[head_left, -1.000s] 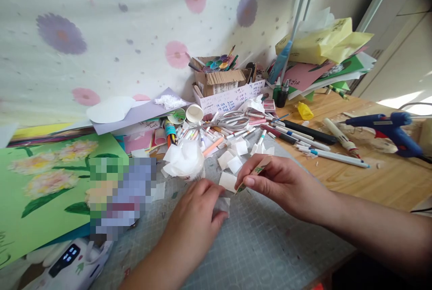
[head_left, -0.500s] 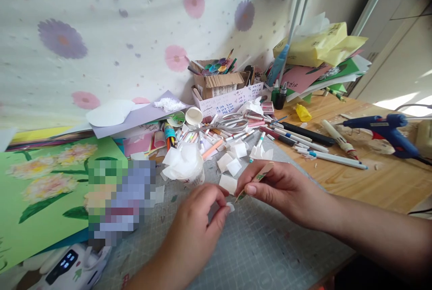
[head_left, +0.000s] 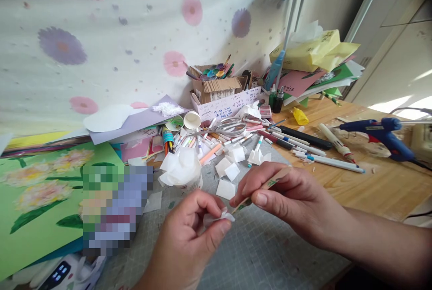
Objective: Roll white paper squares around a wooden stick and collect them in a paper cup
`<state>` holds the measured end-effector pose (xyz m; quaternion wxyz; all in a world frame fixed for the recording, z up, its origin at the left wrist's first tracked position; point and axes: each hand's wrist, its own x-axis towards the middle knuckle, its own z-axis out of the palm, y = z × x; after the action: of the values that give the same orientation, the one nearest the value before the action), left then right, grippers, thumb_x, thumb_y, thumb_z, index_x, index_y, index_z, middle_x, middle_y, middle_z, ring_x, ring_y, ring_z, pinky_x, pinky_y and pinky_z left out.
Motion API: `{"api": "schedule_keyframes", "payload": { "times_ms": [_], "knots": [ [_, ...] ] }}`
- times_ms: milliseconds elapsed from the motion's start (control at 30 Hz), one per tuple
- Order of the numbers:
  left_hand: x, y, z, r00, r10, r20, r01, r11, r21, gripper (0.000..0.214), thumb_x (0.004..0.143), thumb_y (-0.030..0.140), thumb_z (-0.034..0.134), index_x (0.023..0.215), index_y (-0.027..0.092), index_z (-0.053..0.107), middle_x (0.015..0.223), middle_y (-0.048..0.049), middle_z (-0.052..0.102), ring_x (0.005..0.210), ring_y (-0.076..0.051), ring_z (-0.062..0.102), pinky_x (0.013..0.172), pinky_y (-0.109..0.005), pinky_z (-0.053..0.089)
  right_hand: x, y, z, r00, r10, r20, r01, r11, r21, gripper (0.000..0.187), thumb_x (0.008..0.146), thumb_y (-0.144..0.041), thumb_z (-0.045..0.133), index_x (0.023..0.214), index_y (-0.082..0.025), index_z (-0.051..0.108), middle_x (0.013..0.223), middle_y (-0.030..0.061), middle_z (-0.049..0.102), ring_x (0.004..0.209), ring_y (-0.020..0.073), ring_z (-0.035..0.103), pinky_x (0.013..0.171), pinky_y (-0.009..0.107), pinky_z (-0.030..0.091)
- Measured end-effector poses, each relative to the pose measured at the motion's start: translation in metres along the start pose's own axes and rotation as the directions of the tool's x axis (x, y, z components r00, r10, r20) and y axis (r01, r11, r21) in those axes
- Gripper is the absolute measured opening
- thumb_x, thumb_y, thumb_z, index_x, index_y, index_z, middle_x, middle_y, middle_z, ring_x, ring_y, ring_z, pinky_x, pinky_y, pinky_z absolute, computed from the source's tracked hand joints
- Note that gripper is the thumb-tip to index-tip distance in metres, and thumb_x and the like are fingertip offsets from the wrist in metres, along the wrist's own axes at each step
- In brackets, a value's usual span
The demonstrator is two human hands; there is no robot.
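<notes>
My left hand (head_left: 191, 236) pinches a small piece of white tissue paper (head_left: 216, 219) between thumb and fingers above the cutting mat (head_left: 256, 254). Close to its right, my right hand (head_left: 293, 200) grips a flat wooden stick (head_left: 272, 180) with green marks on it. The stick's lower tip points down at the tissue; whether they touch I cannot tell. Behind my hands, several loose squares of white tissue (head_left: 226, 188) lie on the mat. A cup heaped with white tissue pieces (head_left: 182, 166) stands beyond my left hand.
Markers and pens (head_left: 232, 134) lie strewn at the back, before a cardboard box (head_left: 218, 89). A blue glue gun (head_left: 378, 130) sits at right on the wooden tabletop (head_left: 381, 182). At left are a green flower picture (head_left: 43, 218) and a white device with a display (head_left: 60, 272).
My left hand has turned and lifted a little, so more of the tissue shows. My right hand has shifted slightly right, the stick's tip still close to the tissue. The view has tilted slightly.
</notes>
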<state>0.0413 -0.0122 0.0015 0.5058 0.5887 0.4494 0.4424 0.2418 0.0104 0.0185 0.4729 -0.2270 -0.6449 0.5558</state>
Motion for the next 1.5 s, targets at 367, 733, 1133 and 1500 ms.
{"api": "schedule_keyframes", "payload": {
  "times_ms": [367, 733, 1133, 1500],
  "knots": [
    [-0.0028, 0.0045, 0.0011, 0.984, 0.177, -0.033, -0.167, 0.967, 0.192, 0.015, 0.076, 0.011, 0.065, 0.068, 0.022, 0.059, 0.083, 0.0005, 0.062, 0.078, -0.017, 0.061, 0.07, -0.028, 0.046, -0.0002, -0.0035, 0.0048, 0.999, 0.008, -0.037, -0.011, 0.997, -0.072, 0.007, 0.091, -0.021, 0.061, 0.087, -0.016, 0.063, 0.083, 0.005, 0.068, 0.079, 0.0148, 0.064, 0.072, 0.028, 0.051],
    [-0.003, 0.0051, 0.0013, 0.963, 0.267, -0.032, -0.237, 0.899, 0.368, 0.019, 0.076, 0.006, 0.063, 0.069, 0.024, 0.059, 0.094, 0.0, 0.056, 0.089, -0.018, 0.058, 0.08, -0.031, 0.044, -0.0002, -0.0039, 0.0083, 0.999, 0.027, -0.042, -0.032, 0.994, -0.109, 0.004, 0.09, -0.018, 0.06, 0.088, -0.016, 0.063, 0.084, 0.0053, 0.07, 0.079, 0.0158, 0.065, 0.071, 0.028, 0.051],
    [-0.0047, 0.0045, -0.0009, 0.929, 0.369, 0.011, -0.322, 0.796, 0.513, 0.023, 0.077, 0.002, 0.061, 0.073, 0.025, 0.058, 0.095, 0.0012, 0.054, 0.092, -0.016, 0.057, 0.078, -0.027, 0.044, -0.0016, -0.0023, 0.0101, 0.999, 0.026, -0.033, -0.031, 0.99, -0.139, 0.007, 0.09, -0.021, 0.06, 0.086, -0.016, 0.062, 0.082, 0.0046, 0.067, 0.077, 0.0157, 0.065, 0.07, 0.029, 0.054],
    [-0.0037, 0.0048, 0.0, 0.913, 0.404, 0.052, -0.355, 0.729, 0.585, 0.024, 0.076, 0.001, 0.061, 0.076, 0.024, 0.058, 0.096, 0.0014, 0.054, 0.09, -0.016, 0.057, 0.077, -0.026, 0.043, -0.0018, -0.0016, 0.01, 0.999, -0.038, -0.005, 0.036, 0.979, -0.203, 0.013, 0.092, -0.024, 0.058, 0.086, -0.014, 0.06, 0.08, 0.007, 0.067, 0.076, 0.0175, 0.066, 0.069, 0.031, 0.054]
  ]
}}
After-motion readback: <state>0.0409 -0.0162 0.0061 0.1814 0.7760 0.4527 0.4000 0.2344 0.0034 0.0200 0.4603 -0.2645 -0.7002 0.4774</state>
